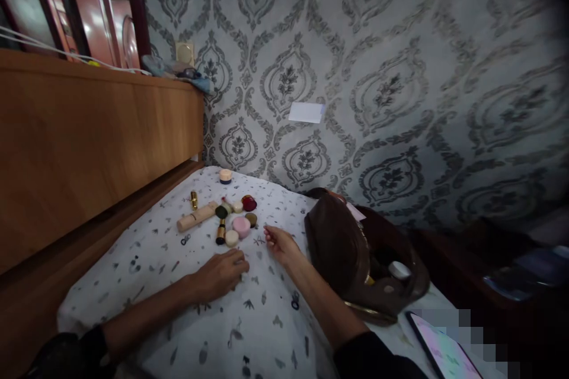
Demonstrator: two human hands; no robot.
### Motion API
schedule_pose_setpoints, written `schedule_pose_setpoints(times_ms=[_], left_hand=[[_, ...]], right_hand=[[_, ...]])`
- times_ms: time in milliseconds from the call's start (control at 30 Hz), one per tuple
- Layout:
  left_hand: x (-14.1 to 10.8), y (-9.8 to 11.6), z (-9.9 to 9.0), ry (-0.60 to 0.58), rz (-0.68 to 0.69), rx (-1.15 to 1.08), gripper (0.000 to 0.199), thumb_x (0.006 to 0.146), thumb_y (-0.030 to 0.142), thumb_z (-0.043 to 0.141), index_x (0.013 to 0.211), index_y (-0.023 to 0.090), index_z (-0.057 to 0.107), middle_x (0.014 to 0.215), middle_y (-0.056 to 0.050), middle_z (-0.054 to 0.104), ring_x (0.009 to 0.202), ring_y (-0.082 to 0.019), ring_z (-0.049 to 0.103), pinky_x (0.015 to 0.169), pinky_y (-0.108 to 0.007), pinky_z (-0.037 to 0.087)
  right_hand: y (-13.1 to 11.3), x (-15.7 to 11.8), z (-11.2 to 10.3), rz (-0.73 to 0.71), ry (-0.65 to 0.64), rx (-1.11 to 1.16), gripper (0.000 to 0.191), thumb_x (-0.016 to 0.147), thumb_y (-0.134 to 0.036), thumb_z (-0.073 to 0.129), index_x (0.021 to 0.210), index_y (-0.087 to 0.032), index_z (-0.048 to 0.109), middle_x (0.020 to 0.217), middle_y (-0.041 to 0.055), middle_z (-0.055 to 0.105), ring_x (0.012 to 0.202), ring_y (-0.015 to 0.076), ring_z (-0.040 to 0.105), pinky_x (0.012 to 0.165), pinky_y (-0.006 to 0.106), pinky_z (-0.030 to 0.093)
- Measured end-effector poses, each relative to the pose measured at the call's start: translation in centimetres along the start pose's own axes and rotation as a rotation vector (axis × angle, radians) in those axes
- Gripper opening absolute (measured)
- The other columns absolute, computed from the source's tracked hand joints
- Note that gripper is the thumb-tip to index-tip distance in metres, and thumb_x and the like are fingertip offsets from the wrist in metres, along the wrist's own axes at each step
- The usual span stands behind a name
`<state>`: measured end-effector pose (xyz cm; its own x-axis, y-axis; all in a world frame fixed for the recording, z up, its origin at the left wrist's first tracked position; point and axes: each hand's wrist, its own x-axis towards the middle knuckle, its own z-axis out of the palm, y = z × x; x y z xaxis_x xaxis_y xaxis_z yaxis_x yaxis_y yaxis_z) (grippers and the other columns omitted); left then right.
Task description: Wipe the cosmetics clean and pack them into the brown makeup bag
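I have both hands low over the patterned bedsheet [178, 284].
My left hand [224, 275] is back-up, its fingers loosely curled together; my right hand [281, 244] angles in, fingertips gathered, and I can't tell whether either pinches anything. The pink round container [240, 226] sits just beyond them beside the cream jar [232, 238], left of my right fingertips.

A white card [306, 112] is showing against patterned wallpaper [377, 92]. A cable [116, 67] is trailing along the wooden panel's [102, 148] top. A socket [185, 54] is sitting beyond. A phone [440, 343] is glowing.
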<state>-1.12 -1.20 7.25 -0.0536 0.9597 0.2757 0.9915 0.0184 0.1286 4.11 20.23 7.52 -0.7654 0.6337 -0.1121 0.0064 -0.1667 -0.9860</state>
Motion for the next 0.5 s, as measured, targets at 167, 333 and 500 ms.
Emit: schedule_pose_setpoints(times_ms=[167,333,500], left_hand=[[1.0,-5.0,-3.4,0.142,-0.212,-0.088,0.025,0.083,0.009,0.044,0.101,0.022,0.056,0.102,-0.004,0.060,0.093,-0.018,0.058,0.079,-0.027,0.045],[4.6,-13.4,-6.6,0.127,-0.540,-0.020,0.036,0.085,0.015,0.042,0.117,0.021,0.058,0.112,-0.008,0.062,0.106,-0.024,0.057,0.091,-0.034,0.044],[8.1,-17.9,-5.2,-0.034,-0.536,0.015,0.043,0.082,0.012,0.044,0.119,0.025,0.063,0.110,-0.007,0.062,0.106,-0.024,0.058,0.090,-0.034,0.044]], right_hand=[[2.5,1.1,1.2,-0.129,0.050,0.016,0.024,0.061,-0.039,0.068,0.063,-0.019,0.055,0.051,-0.0018,0.055,0.046,0.0105,0.047,0.044,0.022,0.037],[3.9,0.1,1.4,-0.213,-0.031,-0.070,0.023,0.063,-0.039,0.068,0.065,-0.018,0.060,0.047,-0.0042,0.052,0.043,0.0098,0.043,0.042,0.022,0.032],[3.9,0.0,1.4,-0.257,-0.075,-0.193,0.020,0.071,-0.037,0.062,0.068,-0.017,0.061,0.048,-0.0041,0.052,0.042,0.0099,0.043,0.042,0.021,0.031]])
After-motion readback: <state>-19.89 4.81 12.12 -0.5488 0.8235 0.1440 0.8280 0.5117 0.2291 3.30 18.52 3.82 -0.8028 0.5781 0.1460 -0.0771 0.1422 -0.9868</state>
